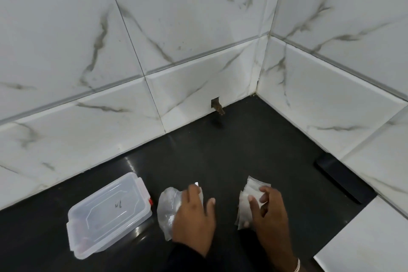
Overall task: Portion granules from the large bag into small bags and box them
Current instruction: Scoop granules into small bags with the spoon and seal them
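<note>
Left grip (194, 214) spread flat on large bag (169, 210); right grip (268, 210) pinching small bags (249, 201); lidded box (108, 214) left of both; black bench (242, 150), marble-tiled corner.

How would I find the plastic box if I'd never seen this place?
Look at the black counter under the marble wall. The box sits at its left, beside the left hand. It is the only hard, clear thing with a lid and a red clip.

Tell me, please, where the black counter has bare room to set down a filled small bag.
Bare counter stretches from both hands back to the tiled corner. The near strip is crowded: lidded plastic box, large bag under the left hand, small bags under the right hand.
</note>
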{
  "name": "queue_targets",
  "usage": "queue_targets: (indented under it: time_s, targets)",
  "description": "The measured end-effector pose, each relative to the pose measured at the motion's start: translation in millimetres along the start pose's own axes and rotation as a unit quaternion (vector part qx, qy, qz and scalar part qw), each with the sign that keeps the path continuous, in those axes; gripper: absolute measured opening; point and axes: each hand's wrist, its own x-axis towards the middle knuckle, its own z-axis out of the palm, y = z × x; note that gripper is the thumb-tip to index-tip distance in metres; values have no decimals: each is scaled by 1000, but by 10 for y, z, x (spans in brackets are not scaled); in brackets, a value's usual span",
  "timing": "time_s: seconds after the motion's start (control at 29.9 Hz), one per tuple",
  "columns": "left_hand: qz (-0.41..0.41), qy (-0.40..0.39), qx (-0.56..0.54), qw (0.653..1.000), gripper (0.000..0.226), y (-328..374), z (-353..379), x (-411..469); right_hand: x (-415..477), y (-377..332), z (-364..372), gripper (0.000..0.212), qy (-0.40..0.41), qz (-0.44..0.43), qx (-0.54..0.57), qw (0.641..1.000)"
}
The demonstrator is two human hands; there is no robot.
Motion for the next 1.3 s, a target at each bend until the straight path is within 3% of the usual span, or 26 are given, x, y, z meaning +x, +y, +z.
queue_targets:
  time_s: [0.07,0.1,0.2,0.3,0.37,0.4,0.47,0.53,0.57,0.7,0.84,0.9,1.17,1.24,1.3]
  targets:
    - [-84,-73,73,991,67,-275,-89,57,-127,-137,96,5,-97,39,7,995]
    - [-116,-128,95,980,75,-377,-67,75,-177,-169,189,12,-163,88,3,983]
    - [-136,-170,93,972,50,-521,52,40,-318,-188,541,34,-333,298,54,893]
    - [-186,-120,-67,973,19,-647,68,6,-426,-214,744,34,-365,380,133,839]
    - [-237,-96,-256,932,14,-731,-3,-53,-459,-250,772,28,-356,385,187,831]
    - [-258,-89,-346,898,13,-748,-53,-92,-456,-259,771,26,-342,371,218,835]
    - [-275,-71,-435,855,12,-787,-121,-177,-448,-268,760,29,-299,262,201,895]
    - [-270,-54,-453,848,11,-850,-166,-293,-456,-341,755,38,-268,91,88,955]
    - [-260,-51,-451,852,11,-872,-158,-338,-452,-373,758,37,-259,19,45,965]
    - [-231,-39,-426,874,10,-935,-165,-515,-516,-533,837,30,-264,-160,-86,947]
    - [-205,-12,-422,883,10,-946,-286,-616,-554,-599,949,26,-320,-293,-183,882]
    - [-207,-4,-419,884,10,-1020,-336,-649,-555,-654,1019,21,-368,-309,-192,856]
    - [-201,-61,-408,888,12,-1277,-379,-822,-533,-744,1365,31,-544,-228,-299,751]
    - [-199,-51,-417,885,11,-1275,-378,-848,-590,-720,1409,31,-534,-220,-289,764]
    - [-204,-17,-427,881,12,-1304,-410,-851,-659,-759,1399,34,-481,-266,-295,782]
